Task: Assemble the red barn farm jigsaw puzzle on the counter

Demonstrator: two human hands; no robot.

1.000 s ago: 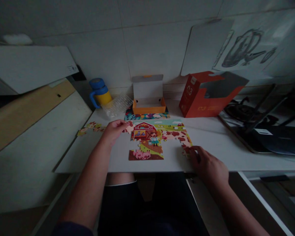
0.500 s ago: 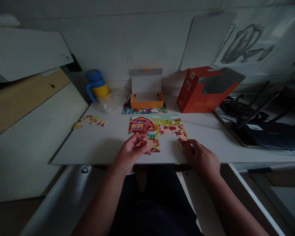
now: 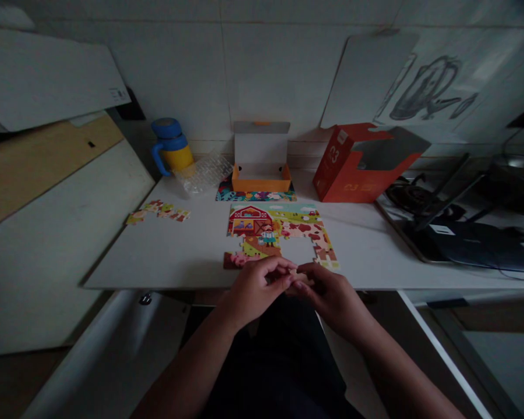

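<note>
Over the table's front edge my left hand (image 3: 264,285) and my right hand (image 3: 329,291) meet, both closed on a jigsaw puzzle piece (image 3: 300,277). Fingers cover much of this piece. Just beyond them lies a partly joined farm jigsaw puzzle (image 3: 251,224) with a red barn, a farmer figure and a brown-spotted cow. A gap showing white tabletop sits in its lower middle, right of the farmer. Loose or part-joined puzzle pieces (image 3: 159,210) lie at the table's left side.
Behind the puzzle stands an open orange box (image 3: 262,184) on a colourful printed sheet (image 3: 227,195). A blue and yellow flask (image 3: 174,151) and clear plastic packaging (image 3: 205,173) are at the back left. At right are a red box (image 3: 353,169) and a black device (image 3: 484,244).
My right hand has moved left from the puzzle's right side, and my left hand has moved right and nearer. Both now meet at the puzzle piece that my left hand held.
</note>
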